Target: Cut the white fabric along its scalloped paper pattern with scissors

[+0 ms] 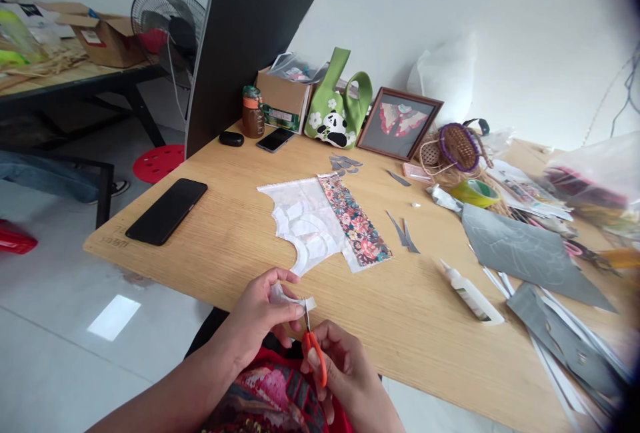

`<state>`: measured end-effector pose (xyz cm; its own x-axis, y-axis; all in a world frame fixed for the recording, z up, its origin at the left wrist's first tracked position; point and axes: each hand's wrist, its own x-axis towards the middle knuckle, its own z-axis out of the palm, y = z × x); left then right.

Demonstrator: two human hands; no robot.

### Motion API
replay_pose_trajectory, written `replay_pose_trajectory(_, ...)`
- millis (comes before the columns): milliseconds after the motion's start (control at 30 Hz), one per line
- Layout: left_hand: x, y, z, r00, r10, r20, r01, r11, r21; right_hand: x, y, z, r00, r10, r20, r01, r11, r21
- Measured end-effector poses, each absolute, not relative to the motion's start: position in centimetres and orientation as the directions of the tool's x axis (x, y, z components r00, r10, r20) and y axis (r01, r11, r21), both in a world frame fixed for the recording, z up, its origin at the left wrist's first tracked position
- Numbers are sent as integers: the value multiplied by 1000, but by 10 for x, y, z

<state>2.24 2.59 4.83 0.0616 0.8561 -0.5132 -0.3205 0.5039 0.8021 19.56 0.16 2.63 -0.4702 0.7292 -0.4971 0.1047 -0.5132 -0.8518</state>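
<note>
My left hand [260, 316] pinches a small white fabric piece [287, 298] at the near table edge. My right hand [345, 370] grips small orange-handled scissors [314, 348], whose blades point up and meet the white piece. Just beyond, on the wooden table [230, 233], lies a white fabric sheet [303, 216] with curved cut-outs, and beside it a floral fabric strip [356, 220].
A black phone [167, 210] lies at the left. A glue bottle [473, 293], grey paper sheets [525, 250] and green tape roll [475, 193] sit at the right. At the back stand a green panda bag [340, 103], a picture frame [399, 123], another phone [275, 139] and a jar [253, 113].
</note>
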Motion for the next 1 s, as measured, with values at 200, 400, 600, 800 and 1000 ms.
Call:
replay_pose_trajectory(200, 22, 25, 48, 56, 859, -509, -319, 499, 806, 196, 3, 27, -466, 742, -482, 106, -494, -863)
replay_pose_trajectory(400, 20, 24, 43, 97, 868, -487, -331, 490, 806, 196, 3, 25, -452, 747, -487, 110, -495, -862)
replay_pose_trajectory(600, 19, 24, 42, 98, 869, -485, -325, 489, 810, 195, 2, 27, -446, 748, -492, 110, -500, -859)
replay_pose_trajectory(800, 20, 23, 42, 101, 863, -495, -325, 499, 803, 196, 2, 29, -455, 742, -493, 105, -505, -857)
replay_pose_trajectory(1000, 21, 24, 42, 105, 863, -494, -315, 500, 806, 197, 1, 28, -466, 736, -490, 103, -505, -857)
